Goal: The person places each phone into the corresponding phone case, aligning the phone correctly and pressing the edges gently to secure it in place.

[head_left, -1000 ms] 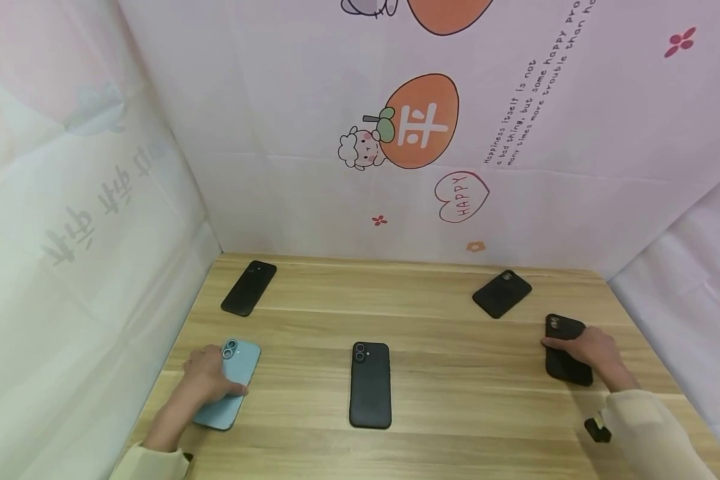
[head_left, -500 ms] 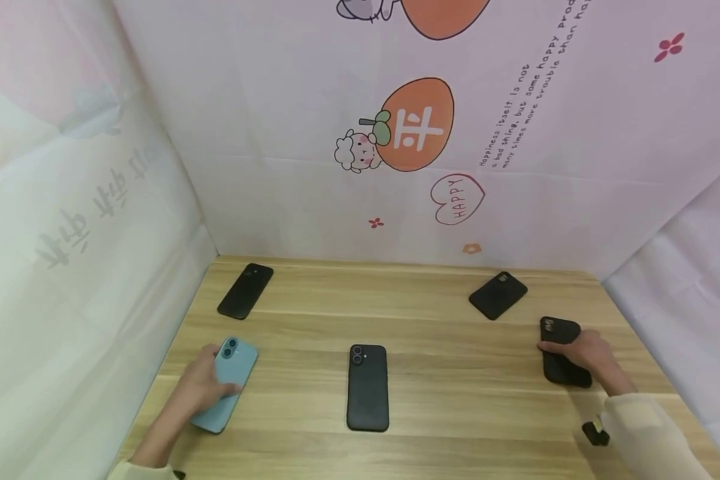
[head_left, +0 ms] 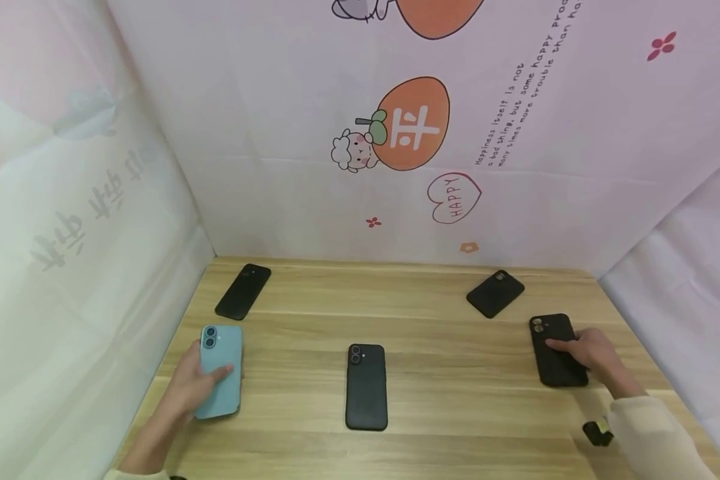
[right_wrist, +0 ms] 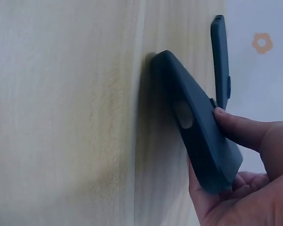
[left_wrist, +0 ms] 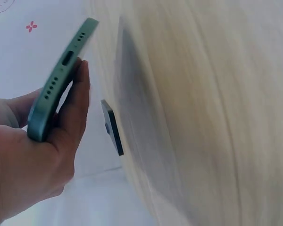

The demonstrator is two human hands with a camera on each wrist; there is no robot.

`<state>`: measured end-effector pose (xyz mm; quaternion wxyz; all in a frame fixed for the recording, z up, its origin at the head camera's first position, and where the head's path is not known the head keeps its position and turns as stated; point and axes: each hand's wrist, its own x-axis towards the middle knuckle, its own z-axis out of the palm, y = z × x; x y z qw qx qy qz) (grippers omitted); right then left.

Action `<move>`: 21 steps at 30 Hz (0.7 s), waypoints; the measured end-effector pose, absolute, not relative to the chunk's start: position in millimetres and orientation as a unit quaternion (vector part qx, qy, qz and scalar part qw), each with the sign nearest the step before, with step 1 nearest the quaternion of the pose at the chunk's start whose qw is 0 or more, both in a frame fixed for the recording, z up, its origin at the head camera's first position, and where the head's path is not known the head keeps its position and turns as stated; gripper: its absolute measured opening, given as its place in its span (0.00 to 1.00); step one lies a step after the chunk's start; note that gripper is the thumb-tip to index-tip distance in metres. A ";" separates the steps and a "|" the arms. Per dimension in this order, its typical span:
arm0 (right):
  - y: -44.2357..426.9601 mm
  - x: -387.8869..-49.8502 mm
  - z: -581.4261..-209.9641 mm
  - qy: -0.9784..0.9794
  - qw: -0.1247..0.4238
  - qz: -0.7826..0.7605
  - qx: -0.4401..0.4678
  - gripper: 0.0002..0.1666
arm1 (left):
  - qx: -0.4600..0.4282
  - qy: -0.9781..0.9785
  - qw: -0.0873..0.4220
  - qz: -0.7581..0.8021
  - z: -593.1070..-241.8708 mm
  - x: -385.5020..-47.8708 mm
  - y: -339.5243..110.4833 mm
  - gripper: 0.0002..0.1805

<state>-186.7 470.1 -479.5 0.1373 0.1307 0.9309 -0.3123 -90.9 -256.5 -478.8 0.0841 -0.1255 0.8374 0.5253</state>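
Blue phone (head_left: 223, 351), one: was held clear of the desk (head_left: 312, 307) at left, fingers of the left hand (head_left: 189, 385) curled round its edges; black case (head_left: 555, 366), one: was tilted at right, pinched between thumb and fingers of the right hand (head_left: 595, 351)

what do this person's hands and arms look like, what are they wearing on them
The left hand and right hand are bare, without gloves. A pale cream fabric sleeve covers part of the right arm; on the left, only the edge of a similar cream cuff shows. A small black blocky piece shows beside the right sleeve; whether it is attached is unclear.
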 end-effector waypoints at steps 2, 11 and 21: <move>469.2 -185.5 -477.3 0.912 0.148 -0.356 0.139 0.27 | -0.124 0.826 0.075 0.545 -479.6 -89.7 -253.5 0.38; 455.6 -180.2 -470.7 0.875 0.164 -0.439 0.122 0.29 | -0.104 0.737 0.114 0.658 -480.2 -90.3 -234.0 0.31; 408.7 -177.9 -450.0 0.873 0.149 -0.459 0.068 0.18 | -0.091 0.688 0.122 0.710 -472.4 -92.6 -209.7 0.29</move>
